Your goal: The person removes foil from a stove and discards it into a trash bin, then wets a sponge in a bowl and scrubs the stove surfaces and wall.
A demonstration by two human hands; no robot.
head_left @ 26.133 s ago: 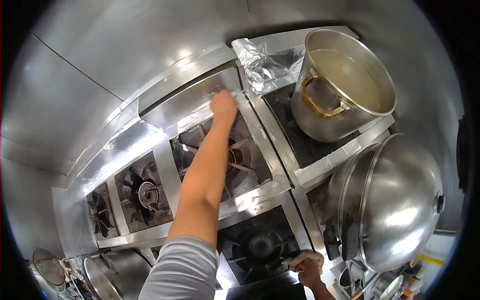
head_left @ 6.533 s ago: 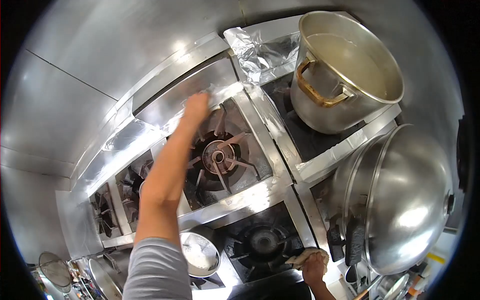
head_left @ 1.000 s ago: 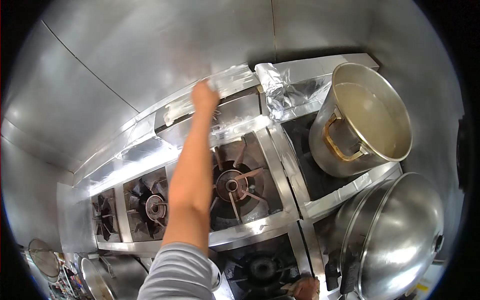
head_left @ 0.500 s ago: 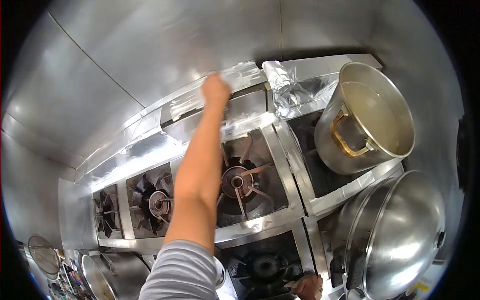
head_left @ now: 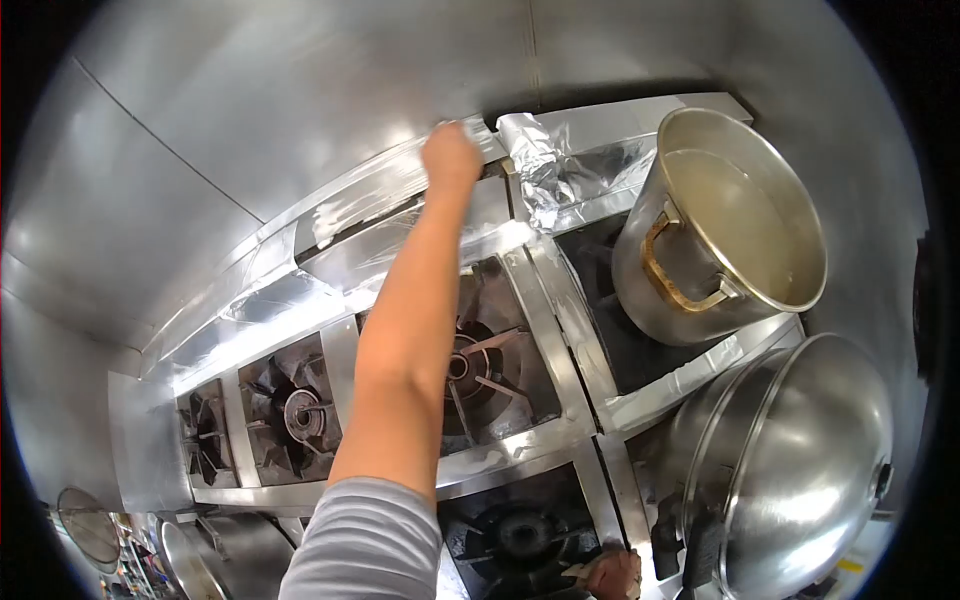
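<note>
My left hand [head_left: 452, 155] reaches far over the stove at the end of a bare forearm with a grey sleeve. Its fingers are closed against the foil-covered back ledge [head_left: 380, 197], and what they hold, if anything, is hidden. Low in the view, my right hand [head_left: 612, 576] is curled at the near edge of the front burner [head_left: 525, 537]. A small pale bit shows at its fingers, too unclear to name. Beneath my left arm lies a burner with a rusty grate [head_left: 490, 365].
A tall pot [head_left: 640, 290] of cloudy liquid stands on the back right burner. In front of it is a large domed metal lid [head_left: 810, 470]. Another pot [head_left: 245, 550] and a round strainer [head_left: 88, 525] are at lower left. A steel wall [head_left: 330, 90] rises behind.
My left hand has slid right along the foil-covered ledge, still closed. The view has shifted slightly. My right hand stays at the front burner's edge.
</note>
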